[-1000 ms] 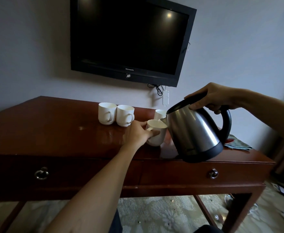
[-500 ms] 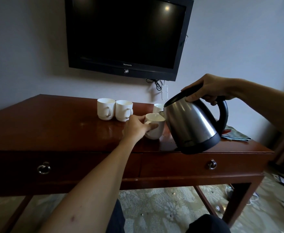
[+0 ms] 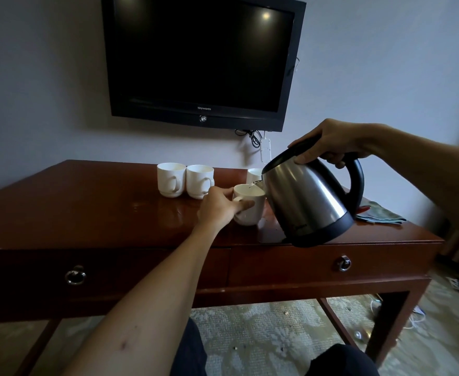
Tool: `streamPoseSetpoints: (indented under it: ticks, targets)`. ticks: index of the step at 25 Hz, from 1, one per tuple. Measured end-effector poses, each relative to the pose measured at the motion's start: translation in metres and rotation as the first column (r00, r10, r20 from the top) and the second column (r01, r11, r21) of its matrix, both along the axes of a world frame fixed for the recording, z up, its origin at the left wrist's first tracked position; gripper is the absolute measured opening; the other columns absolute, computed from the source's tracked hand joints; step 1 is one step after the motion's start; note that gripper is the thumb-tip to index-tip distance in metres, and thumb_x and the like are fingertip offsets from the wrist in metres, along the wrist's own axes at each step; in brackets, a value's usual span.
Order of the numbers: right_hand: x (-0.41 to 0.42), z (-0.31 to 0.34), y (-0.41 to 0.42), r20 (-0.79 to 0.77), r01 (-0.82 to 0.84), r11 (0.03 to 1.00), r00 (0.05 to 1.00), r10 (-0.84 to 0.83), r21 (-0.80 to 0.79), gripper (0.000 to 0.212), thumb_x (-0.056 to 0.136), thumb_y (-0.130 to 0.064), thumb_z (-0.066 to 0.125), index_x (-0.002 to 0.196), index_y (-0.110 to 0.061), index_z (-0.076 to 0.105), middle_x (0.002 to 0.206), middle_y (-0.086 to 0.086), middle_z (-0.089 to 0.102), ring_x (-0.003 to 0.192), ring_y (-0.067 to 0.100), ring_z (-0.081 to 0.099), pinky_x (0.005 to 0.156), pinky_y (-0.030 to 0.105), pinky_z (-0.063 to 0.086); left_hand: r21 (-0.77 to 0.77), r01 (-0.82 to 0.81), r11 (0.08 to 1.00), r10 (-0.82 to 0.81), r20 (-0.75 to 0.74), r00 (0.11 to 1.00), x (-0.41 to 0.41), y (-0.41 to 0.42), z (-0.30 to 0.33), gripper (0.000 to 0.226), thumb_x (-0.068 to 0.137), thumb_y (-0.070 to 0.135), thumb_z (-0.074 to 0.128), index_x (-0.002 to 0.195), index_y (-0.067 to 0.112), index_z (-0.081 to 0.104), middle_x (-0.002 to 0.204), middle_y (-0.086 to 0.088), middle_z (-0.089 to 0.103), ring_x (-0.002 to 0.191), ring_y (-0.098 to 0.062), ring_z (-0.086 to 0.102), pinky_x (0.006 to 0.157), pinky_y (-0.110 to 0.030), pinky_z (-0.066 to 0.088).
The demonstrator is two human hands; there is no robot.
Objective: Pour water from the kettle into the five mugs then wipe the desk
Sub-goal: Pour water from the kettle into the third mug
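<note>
My left fingers (image 3: 246, 205) clamp the mug (image 3: 250, 206); my right fingers (image 3: 308, 158) clamp the kettle (image 3: 307, 198) handle, spout tipped just above the rim, right of my left fingers.

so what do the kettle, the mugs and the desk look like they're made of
The kettle: brushed metal body, likely stainless steel, with soft streaked reflections; its handle and base are black, probably plastic.
The mug being filled and the two mugs at the back: smooth glossy white, which suggests glazed ceramic.
The desk: reddish-brown wood or wood veneer under a shiny lacquer that mirrors the mugs.
</note>
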State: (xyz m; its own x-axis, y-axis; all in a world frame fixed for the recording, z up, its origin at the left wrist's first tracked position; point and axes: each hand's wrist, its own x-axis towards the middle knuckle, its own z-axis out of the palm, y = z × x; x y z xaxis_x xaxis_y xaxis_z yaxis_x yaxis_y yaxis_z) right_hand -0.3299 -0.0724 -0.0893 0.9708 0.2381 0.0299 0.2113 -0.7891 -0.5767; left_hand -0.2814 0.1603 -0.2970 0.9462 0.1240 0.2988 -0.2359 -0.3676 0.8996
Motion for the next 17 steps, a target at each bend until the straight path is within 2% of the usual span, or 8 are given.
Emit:
streamPoseSetpoints:
  ticks: [11, 15, 17]
  targets:
    - [0.0008, 0.0013, -0.0021, -0.014, -0.005, 1.0, 1.0, 0.005, 0.005, 0.041, 0.078, -0.015, 0.084, 0.117, -0.018, 0.076, 0.047, 0.001, 0.033, 0.04, 0.014, 0.028, 0.044, 0.025, 0.034, -0.04, 0.039, 0.998, -0.038, 0.02, 0.999, -0.0042, 0.0008, 0.0011, 0.095, 0.031, 0.085, 0.077, 0.114, 0.038, 0.077, 0.09, 0.009, 0.08, 0.101, -0.018, 0.073, 0.097, -0.05, 0.055]
    - [0.0013, 0.0015, -0.0017, -0.021, -0.008, 1.0, 1.0, 0.008, -0.001, 0.04, 0.078, -0.015, 0.084, 0.117, -0.018, 0.076, 0.047, 0.001, 0.033, 0.041, 0.014, 0.027, 0.044, 0.025, 0.034, -0.043, 0.042, 0.998, -0.042, 0.013, 0.999, -0.0053, 0.0013, 0.0028, 0.09, 0.037, 0.078, 0.082, 0.117, 0.036, 0.076, 0.099, 0.009, 0.08, 0.105, -0.016, 0.07, 0.099, -0.05, 0.054]
    - [0.0015, 0.0016, -0.002, -0.024, -0.008, 1.0, 1.0, 0.008, -0.011, 0.039, 0.078, -0.015, 0.084, 0.116, -0.018, 0.077, 0.047, 0.0, 0.033, 0.041, 0.014, 0.026, 0.044, 0.024, 0.033, -0.043, 0.04, 0.998, -0.039, 0.014, 0.999, -0.0031, 0.0014, 0.0027, 0.095, 0.034, 0.08, 0.079, 0.118, 0.035, 0.076, 0.1, 0.01, 0.079, 0.105, -0.015, 0.07, 0.099, -0.049, 0.054]
